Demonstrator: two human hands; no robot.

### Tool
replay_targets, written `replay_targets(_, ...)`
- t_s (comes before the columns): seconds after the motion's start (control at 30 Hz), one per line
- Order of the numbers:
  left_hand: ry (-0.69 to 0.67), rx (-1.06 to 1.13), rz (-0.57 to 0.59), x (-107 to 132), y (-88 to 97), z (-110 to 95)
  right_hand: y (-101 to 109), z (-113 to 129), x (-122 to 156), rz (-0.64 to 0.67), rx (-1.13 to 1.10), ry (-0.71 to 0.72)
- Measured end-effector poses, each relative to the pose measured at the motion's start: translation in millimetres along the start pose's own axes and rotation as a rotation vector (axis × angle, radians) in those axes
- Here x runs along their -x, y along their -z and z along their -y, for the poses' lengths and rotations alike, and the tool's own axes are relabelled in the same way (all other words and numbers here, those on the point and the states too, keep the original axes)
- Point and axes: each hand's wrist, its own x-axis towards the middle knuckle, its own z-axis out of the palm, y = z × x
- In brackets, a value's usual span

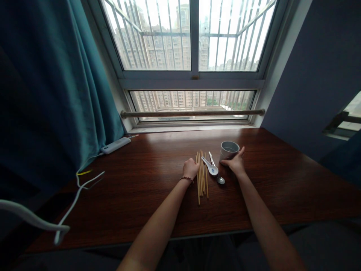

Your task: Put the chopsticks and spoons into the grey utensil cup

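My right hand [236, 162] wraps round the near right side of an upright grey cylindrical container [227, 153], thumb low in front and fingers behind. The container's mouth faces up, and no contents show. My left hand [190, 168], a beaded bracelet on its wrist, is closed at the left edge of several wooden chopsticks [202, 177]. Its fingertips are hidden, so I cannot tell whether it grips any chopstick. Between the hands, a white ceramic spoon [212, 169] with a blue mark lies beside the chopsticks. A metal spoon [221, 180] is partly covered by it.
Everything rests on a dark reddish wooden table [158, 158]. A white power strip [116, 145] lies at the back left, near a blue curtain [84, 75]. White cables [69, 214] hang over the left side. Beyond the table's back edge is a window with a rail [194, 113].
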Motion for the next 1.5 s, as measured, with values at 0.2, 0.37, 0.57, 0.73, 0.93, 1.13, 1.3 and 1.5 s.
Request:
replay_targets(0.2, -0.024, -0.066, 0.038, 5, 3.7, -4, 24, 44, 24, -0.383, -0.092, 0.26)
replay_targets(0.37, -0.025, -0.14, 0.058, 11, 6.7, -7, 9, 58, 56, 0.031, -0.139, 0.639)
replay_targets(0.57, -0.066, -0.231, 0.123, 17, 16.1, -14, -22, 59, 78, 0.435, 0.136, 0.706)
replay_targets(0.73, -0.023, -0.332, 0.207, 20, 25.0, -19, -22, 59, 80, 0.455, 0.243, 0.678)
replay_targets(0.93, -0.003, -0.398, 0.2, 19, 31.4, -19, -20, 62, 83, 0.505, 0.264, 0.698)
replay_targets(1.13, -0.004, -0.397, 0.272, 9, 40.2, -7, -21, 68, 88, 0.557, 0.283, 0.736)
replay_targets(1.3, 0.012, -0.328, 0.217, -3, 53.1, 3, -21, 70, 90, 0.584, 0.308, 0.734)
replay_targets(1.5, -0.145, 0.011, 0.114, -7, 90.0, -3, -20, 70, 92, 0.531, 0.32, 0.684)
